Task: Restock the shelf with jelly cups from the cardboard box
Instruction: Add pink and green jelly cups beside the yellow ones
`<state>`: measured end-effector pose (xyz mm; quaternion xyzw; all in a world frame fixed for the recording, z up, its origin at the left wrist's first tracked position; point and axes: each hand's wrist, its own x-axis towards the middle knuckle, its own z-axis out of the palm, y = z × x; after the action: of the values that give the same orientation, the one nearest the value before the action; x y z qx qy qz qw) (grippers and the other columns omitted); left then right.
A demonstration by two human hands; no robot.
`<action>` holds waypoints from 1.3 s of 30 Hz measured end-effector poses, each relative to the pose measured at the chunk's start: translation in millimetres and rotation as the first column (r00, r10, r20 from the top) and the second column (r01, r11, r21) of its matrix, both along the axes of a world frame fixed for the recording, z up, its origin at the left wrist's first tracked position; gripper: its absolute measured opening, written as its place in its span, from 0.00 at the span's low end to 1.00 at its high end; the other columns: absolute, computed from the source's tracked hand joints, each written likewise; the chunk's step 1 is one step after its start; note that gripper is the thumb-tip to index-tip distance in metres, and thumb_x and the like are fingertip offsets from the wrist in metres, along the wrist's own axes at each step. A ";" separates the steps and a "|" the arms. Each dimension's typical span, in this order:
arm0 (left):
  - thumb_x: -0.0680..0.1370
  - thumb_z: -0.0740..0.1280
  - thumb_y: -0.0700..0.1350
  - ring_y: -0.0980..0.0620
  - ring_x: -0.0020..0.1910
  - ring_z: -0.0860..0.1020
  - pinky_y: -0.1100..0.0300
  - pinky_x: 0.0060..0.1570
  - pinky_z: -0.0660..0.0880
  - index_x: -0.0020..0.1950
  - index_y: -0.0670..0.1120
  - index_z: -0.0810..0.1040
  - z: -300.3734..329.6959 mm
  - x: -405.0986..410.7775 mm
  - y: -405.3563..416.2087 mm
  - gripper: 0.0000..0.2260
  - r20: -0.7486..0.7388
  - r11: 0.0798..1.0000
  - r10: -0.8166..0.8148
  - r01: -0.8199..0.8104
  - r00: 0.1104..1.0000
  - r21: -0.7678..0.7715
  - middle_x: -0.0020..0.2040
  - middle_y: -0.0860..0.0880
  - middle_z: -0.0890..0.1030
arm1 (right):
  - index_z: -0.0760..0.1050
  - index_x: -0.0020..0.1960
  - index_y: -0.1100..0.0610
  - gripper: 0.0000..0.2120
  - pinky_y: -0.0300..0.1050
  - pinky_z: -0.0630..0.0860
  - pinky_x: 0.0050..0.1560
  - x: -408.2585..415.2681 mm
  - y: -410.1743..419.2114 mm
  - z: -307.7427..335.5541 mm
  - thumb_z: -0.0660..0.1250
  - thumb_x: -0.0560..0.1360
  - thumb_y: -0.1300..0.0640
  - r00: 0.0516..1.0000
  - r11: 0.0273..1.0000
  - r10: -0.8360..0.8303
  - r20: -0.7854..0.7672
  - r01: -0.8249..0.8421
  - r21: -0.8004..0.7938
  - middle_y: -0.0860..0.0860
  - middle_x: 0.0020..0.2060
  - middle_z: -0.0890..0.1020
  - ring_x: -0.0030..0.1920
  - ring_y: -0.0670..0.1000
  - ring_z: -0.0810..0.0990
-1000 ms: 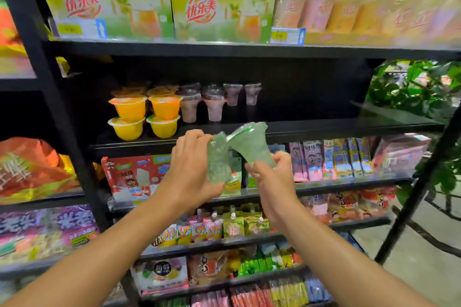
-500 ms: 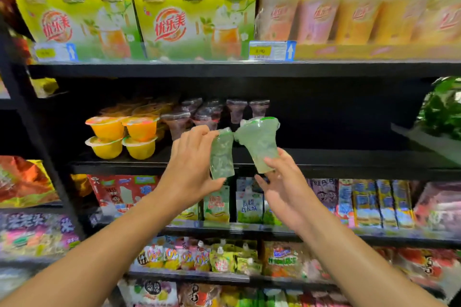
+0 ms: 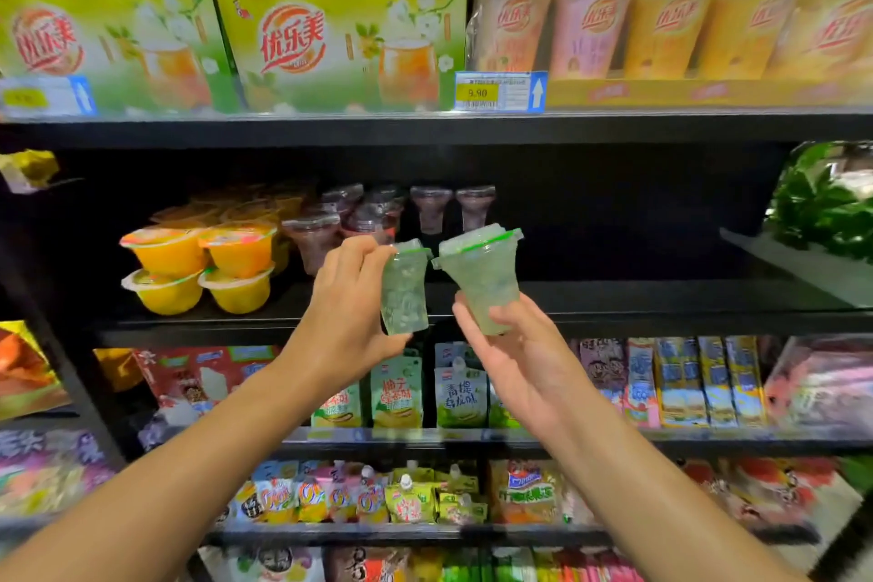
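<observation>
My left hand [image 3: 347,317] has its fingers curled round a green jelly cup [image 3: 404,291], thumb under the base and fingertips over the far side near the lid, so the cup stands close to upright in the grip. My right hand [image 3: 519,359] is turned palm up with the fingers only loosely bent, and a second green cup [image 3: 479,279] sits pinched between the thumb and the fingertips at its narrow base (how firmly, I cannot tell), tilted so its lid leans toward the left. The two cups are just beside each other, their lids almost meeting, and both are raised in front of the dark middle shelf [image 3: 614,298]. Both forearms reach up and inward from the bottom corners of the view, the wrists angled toward each other. On that shelf, to the left, stand stacked orange cups [image 3: 198,267], and behind my left hand a cluster of purple cups [image 3: 430,206] runs toward the back. The shelf to the right of the purple cups is bare dark board. Above, yellow-green drink packs [image 3: 340,38] and a price tag [image 3: 500,91] line the top shelf.
</observation>
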<state>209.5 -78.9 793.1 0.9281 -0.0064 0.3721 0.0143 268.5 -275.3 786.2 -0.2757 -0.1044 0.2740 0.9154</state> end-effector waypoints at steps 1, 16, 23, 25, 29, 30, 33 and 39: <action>0.61 0.82 0.51 0.45 0.63 0.68 0.51 0.63 0.70 0.72 0.41 0.66 -0.9 1.9 -0.1 0.45 -0.007 1.000 -0.015 0.015 1.000 0.001 0.65 0.45 0.67 | 0.72 0.65 0.66 0.19 0.51 0.81 0.59 0.0 1.1 -3.2 0.61 0.75 0.74 0.999 1.000 -0.013 -0.030 0.013 0.005 0.64 0.59 0.82 0.57 0.58 0.84; 0.61 0.82 0.55 0.43 0.65 0.69 0.48 0.59 0.70 0.72 0.42 0.67 10.2 53.1 -7.9 0.45 -0.006 0.988 0.103 -0.101 0.995 0.115 0.67 0.45 0.68 | 0.72 0.66 0.50 0.31 0.46 0.74 0.60 90.3 -10.1 3.2 0.78 0.65 0.59 0.843 0.784 -0.024 0.538 0.349 -0.513 0.47 0.57 0.83 0.59 0.47 0.81; 0.58 0.83 0.56 0.46 0.63 0.67 0.48 0.55 0.72 0.69 0.43 0.70 3.5 79.1 -7.6 0.45 0.002 0.969 0.145 -0.142 0.989 0.202 0.65 0.46 0.70 | 0.70 0.67 0.49 0.32 0.37 0.75 0.52 136.9 -11.2 4.1 0.79 0.68 0.63 0.712 0.579 0.098 0.695 0.527 -0.622 0.44 0.56 0.81 0.56 0.44 0.80; 0.58 0.83 0.57 0.45 0.63 0.68 0.49 0.55 0.71 0.69 0.44 0.70 -2.1 84.7 -6.5 0.45 -0.012 0.965 0.157 -0.150 0.988 0.217 0.65 0.46 0.70 | 0.70 0.67 0.50 0.33 0.43 0.77 0.57 148.5 -11.0 -1.1 0.80 0.67 0.62 0.691 0.509 0.126 0.712 0.571 -0.644 0.45 0.56 0.80 0.57 0.46 0.80; 0.59 0.84 0.55 0.45 0.65 0.69 0.50 0.56 0.69 0.70 0.45 0.69 -9.3 92.9 -3.3 0.45 -0.039 0.969 0.136 -0.125 0.990 0.213 0.67 0.46 0.69 | 0.70 0.66 0.50 0.33 0.51 0.77 0.61 164.5 -8.2 -7.7 0.81 0.66 0.59 0.645 0.393 0.192 0.740 0.641 -0.660 0.46 0.58 0.79 0.58 0.48 0.79; 0.58 0.84 0.54 0.45 0.65 0.69 0.51 0.56 0.68 0.70 0.45 0.69 -10.1 94.2 -2.3 0.45 -0.039 0.972 0.127 -0.116 0.991 0.204 0.67 0.46 0.69 | 0.70 0.66 0.51 0.33 0.50 0.77 0.61 166.1 -7.6 -8.2 0.81 0.66 0.58 0.634 0.378 0.206 0.745 0.651 -0.659 0.46 0.58 0.79 0.58 0.48 0.78; 0.57 0.85 0.54 0.47 0.65 0.68 0.53 0.55 0.65 0.69 0.45 0.69 -12.5 97.9 0.6 0.46 -0.032 0.978 0.106 -0.099 0.994 0.183 0.67 0.48 0.69 | 0.70 0.65 0.51 0.32 0.48 0.76 0.59 167.9 -5.1 -11.9 0.81 0.66 0.56 0.612 0.343 0.239 0.754 0.673 -0.655 0.46 0.57 0.79 0.57 0.48 0.78; 0.56 0.85 0.54 0.46 0.63 0.68 0.53 0.56 0.61 0.67 0.45 0.69 -21.4 98.4 9.2 0.45 0.038 0.977 0.049 -0.056 0.998 0.206 0.65 0.47 0.69 | 0.69 0.64 0.53 0.32 0.47 0.75 0.56 170.5 1.1 -20.4 0.82 0.66 0.54 0.610 0.280 0.250 0.752 0.698 -0.660 0.48 0.57 0.79 0.57 0.50 0.78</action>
<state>307.8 -69.7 771.7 0.9182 -0.0208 0.3846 -0.0920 439.0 -274.2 765.7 -0.8475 -0.2439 -0.0139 0.4712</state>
